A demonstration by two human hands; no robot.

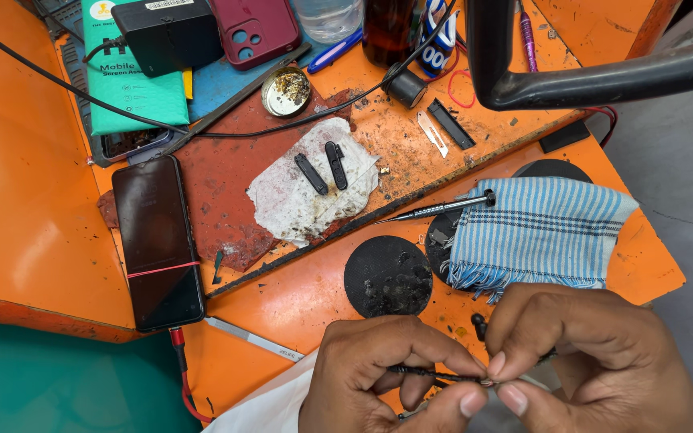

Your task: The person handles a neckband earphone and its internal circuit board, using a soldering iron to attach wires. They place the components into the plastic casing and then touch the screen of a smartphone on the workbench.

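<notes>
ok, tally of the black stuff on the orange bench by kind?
Phone, black screen: 1
Round black pads: 3, one whole, two part-hidden under the striped cloth
Small black oblong parts on the white tissue: 2
Black screwdriver: 1
Total: 7

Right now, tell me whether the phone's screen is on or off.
Off: the phone lies face up, its screen dark, red cable plugged into its bottom end.
</notes>
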